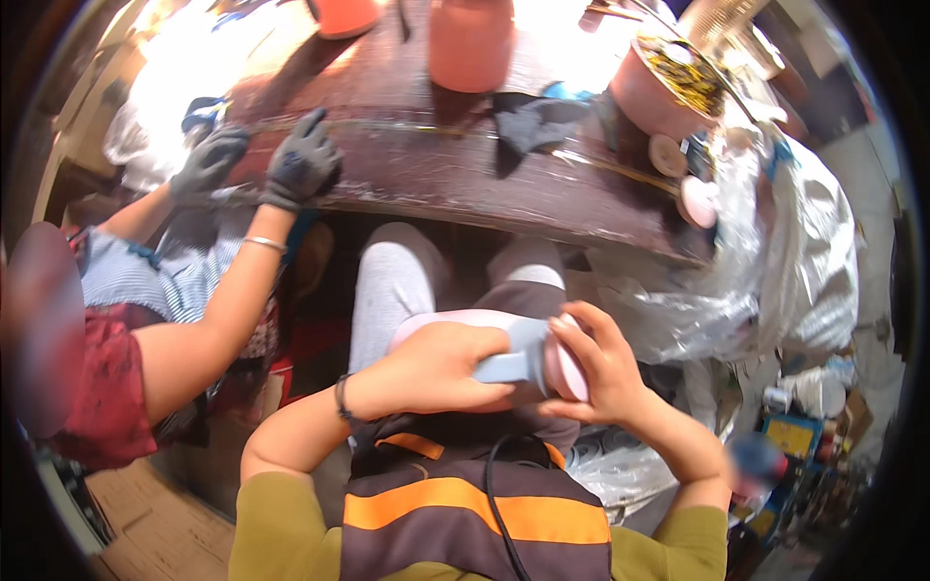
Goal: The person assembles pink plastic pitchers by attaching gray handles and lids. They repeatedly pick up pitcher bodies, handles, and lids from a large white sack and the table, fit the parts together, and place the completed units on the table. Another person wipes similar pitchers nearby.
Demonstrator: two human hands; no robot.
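A pink jug (463, 318) with a grey-blue collar and handle (504, 368) lies sideways over my lap, its top toward the right. My left hand (436, 373) is closed around the jug by the handle, hiding much of its body. At the other end, my right hand (608, 373) grips the round pink lid (567, 372), thumb and fingers around its rim. Whether the lid is seated or loose cannot be made out.
Ahead stands a dark wooden table (407, 165) bearing a coral jug body (471, 48), a grey cloth (531, 121) and a pink bucket (651, 97) of small yellow-and-black pieces. A co-worker's gloved hand (302, 167) rests at left. Clear plastic sheeting (707, 300) hangs at right.
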